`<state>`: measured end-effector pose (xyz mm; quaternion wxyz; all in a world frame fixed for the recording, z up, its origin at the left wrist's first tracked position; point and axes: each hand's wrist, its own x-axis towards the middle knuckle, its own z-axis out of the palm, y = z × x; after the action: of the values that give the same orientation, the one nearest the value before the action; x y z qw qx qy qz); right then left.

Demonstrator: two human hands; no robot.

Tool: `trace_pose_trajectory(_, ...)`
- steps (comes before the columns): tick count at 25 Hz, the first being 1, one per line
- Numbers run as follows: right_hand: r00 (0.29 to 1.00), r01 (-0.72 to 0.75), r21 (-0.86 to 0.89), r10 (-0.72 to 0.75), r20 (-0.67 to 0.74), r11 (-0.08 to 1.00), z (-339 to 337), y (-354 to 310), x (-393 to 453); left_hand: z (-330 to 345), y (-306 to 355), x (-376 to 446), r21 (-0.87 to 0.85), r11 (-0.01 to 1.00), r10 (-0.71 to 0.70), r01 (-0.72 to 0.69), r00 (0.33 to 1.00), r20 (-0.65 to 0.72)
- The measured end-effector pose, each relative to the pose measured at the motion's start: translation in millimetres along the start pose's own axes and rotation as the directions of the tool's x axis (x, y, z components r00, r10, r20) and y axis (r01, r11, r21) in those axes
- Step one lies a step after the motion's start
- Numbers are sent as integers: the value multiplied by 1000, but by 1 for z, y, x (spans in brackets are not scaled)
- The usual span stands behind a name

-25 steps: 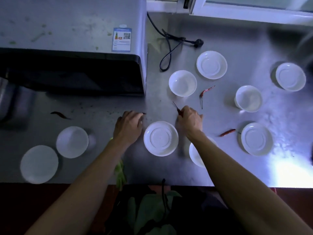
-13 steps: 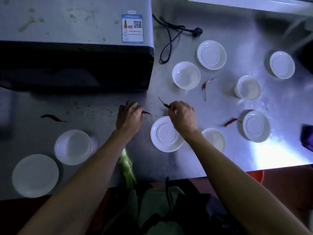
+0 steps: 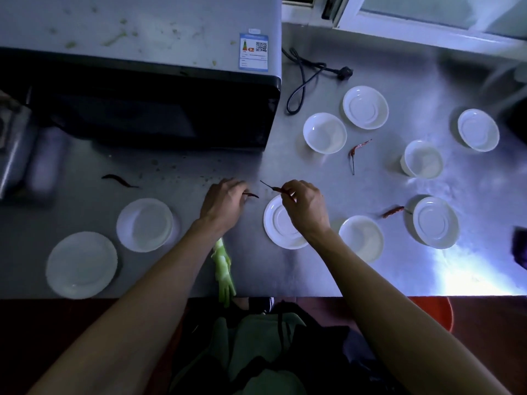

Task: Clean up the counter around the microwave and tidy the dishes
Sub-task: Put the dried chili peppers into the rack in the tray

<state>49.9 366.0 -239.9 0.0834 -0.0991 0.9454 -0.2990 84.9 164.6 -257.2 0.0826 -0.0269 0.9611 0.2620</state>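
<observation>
1. Right hand (image 3: 306, 208) pinches dried chilli (image 3: 274, 189), stem pointing away, above saucer (image 3: 278, 226)
2. Left hand (image 3: 224, 202) pinches second chilli (image 3: 252, 195) against desk (image 3: 313, 269); saucer just right of it

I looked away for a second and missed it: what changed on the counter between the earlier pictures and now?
The right hand lifted its thin dried red chili off the steel counter, holding it above the white saucer. The left hand kept its grip on another dark chili. The dishes and other chilies stayed put.
</observation>
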Motion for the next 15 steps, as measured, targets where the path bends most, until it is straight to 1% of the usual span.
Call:
trace_pose_trajectory(3, 999, 15, 55, -17, 28, 998, -1, -1, -18, -5, 4, -33, 4, 1000, -23, 23, 996, -81)
trace_pose_trajectory(7, 997, 64, 120, -68, 30, 991, 2, -6, -52, -7, 11, -83, 44, 997, -58, 63, 993, -103)
trace_pose_trajectory(12, 974, 207, 134, -218, 68, 969, 17, -26, -84, -17, 4, -150, 79, 987, -125, 138, 981, -150)
trace_pose_trajectory(15, 949, 280, 149, -297, 104, 948, 31, -51, -100, -29, -11, -188, 63, 972, -209, 226, 957, -202)
